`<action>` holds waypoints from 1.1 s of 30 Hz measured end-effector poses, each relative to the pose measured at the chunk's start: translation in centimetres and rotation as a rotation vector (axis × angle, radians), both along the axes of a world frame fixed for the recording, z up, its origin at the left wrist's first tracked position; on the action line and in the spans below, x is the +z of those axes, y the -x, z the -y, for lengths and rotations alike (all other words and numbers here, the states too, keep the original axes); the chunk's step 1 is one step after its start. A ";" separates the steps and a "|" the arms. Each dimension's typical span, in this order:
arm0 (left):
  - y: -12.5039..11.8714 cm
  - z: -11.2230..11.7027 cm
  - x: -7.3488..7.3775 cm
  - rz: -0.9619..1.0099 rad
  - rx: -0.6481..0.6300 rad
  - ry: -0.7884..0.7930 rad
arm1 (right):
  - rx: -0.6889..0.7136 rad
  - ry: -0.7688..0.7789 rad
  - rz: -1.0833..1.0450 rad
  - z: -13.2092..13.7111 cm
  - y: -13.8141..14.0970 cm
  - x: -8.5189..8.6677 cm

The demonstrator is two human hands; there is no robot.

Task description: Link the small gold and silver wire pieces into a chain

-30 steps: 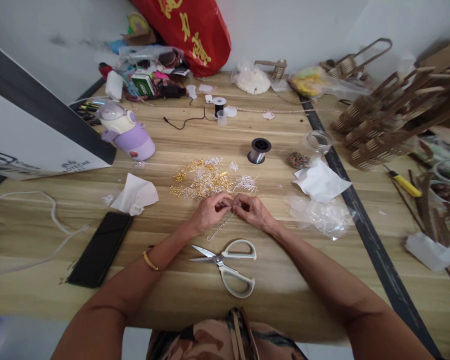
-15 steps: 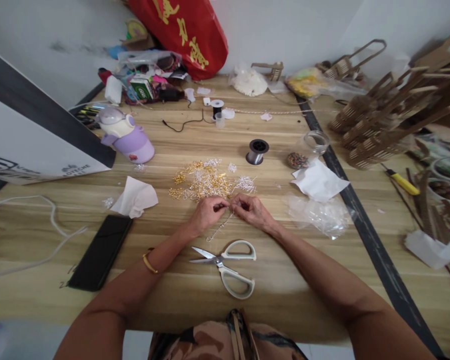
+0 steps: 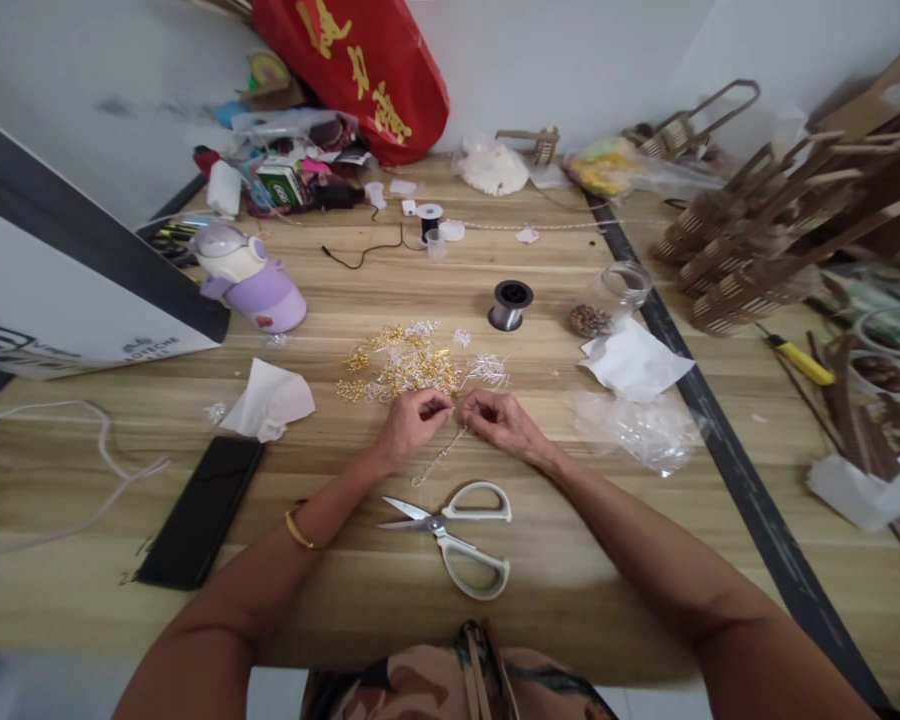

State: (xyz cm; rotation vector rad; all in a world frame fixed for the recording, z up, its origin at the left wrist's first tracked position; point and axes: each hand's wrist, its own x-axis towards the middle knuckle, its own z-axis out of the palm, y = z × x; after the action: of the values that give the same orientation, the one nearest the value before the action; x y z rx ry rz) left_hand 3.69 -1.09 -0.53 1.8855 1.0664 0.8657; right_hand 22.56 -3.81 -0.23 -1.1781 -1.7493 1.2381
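A thin beaded chain runs from the fingertips of my right hand down and left to a small ring end on the table. My right hand is closed in a pinch on its upper end. Just left of it, my left hand is pinched too; whatever lies between its fingertips is too small to make out. Beyond both hands lies a pile of gold and silver jewellery findings, with silver pins at its right. Scissors with cream handles lie spread apart below the chain.
A wire spool stands behind the pins. To the right are a glass jar, white paper and a clear plastic bag. At left are a black phone, crumpled paper and a purple bottle.
My fingertips have drawn slightly apart, with a small gap between the two hands now. The chain stays at my right hand. The whole view has shifted slightly.
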 end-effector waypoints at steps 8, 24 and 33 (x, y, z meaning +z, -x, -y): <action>-0.1 -0.3 -0.2 0.189 -0.014 0.221 | 0.016 -0.042 0.004 0.0 -0.1 0.2; 0.0 -0.4 -0.1 0.202 -0.018 0.202 | 0.043 -0.038 0.011 0.1 -0.3 0.2; -0.1 -0.2 0.0 0.158 -0.002 0.126 | 0.043 -0.034 0.022 0.1 -0.2 0.3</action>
State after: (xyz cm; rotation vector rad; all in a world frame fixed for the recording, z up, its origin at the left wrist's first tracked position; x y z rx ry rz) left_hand 3.76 -0.89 -0.56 1.6846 0.9982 0.9093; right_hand 22.79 -3.88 0.09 -1.1441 -1.8131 1.2196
